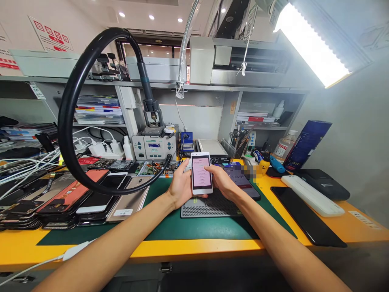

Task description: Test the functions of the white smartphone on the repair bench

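A white smartphone [201, 180] is held upright above the mat, its lit screen showing a pink page with lines of text. My left hand [180, 184] grips it from the left side, fingers behind it and thumb along the edge. At its right edge my right hand [223, 181] is closed around it, with the thumb over the screen; its other fingers are mostly hidden. Under the hands lies a grey perforated pad [212, 211] on a green mat [194, 231]. Beside my right hand, a larger phone [243, 182] shows a running timer.
Stacked phones and phone parts [73, 194] crowd the left side. A black hose [65, 121] loops over them from a soldering station [156, 147]. On the right are a black slab [306, 215], a white case [313, 194] and bottles. A bright lamp [313, 40] hangs overhead.
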Demonstrator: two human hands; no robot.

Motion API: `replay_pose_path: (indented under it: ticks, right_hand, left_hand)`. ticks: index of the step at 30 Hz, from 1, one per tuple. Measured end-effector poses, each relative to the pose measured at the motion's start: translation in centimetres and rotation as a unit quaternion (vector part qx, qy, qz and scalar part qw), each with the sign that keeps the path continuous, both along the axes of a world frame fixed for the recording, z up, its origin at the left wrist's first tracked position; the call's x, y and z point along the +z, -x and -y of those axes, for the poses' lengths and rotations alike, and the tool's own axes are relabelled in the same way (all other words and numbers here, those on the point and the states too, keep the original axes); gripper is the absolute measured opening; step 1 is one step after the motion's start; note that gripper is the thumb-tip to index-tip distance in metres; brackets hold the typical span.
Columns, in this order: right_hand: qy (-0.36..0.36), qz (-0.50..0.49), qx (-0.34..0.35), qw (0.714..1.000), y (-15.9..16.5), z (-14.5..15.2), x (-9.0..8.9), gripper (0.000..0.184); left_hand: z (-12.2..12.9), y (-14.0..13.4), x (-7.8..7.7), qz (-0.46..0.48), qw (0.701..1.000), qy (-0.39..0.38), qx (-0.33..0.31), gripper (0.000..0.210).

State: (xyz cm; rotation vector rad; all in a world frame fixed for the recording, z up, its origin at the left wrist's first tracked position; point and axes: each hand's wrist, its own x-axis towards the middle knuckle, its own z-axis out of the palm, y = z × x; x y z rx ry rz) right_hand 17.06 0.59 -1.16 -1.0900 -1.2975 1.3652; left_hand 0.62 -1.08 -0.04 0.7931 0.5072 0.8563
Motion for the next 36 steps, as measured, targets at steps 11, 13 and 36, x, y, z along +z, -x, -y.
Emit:
replay_pose_path:
  ticks: [11, 13, 36]
  right_hand:
    - [0.017, -0.002, -0.001, 1.0, 0.09, 0.16, 0.24, 0.039]
    - [0.014, -0.001, 0.0, 1.0, 0.07, 0.13, 0.21, 0.039]
    - [-0.027, 0.019, 0.006, 0.999, -0.18, -0.07, -0.09, 0.036]
  left_hand:
    - [0.02, 0.02, -0.08, 0.002, 1.0, -0.007, -0.006, 0.071]
    - [0.01, 0.03, -0.08, 0.003, 1.0, -0.007, -0.008, 0.071]
    - [-0.09, 0.05, -0.2, -0.003, 1.0, 0.003, 0.002, 0.073]
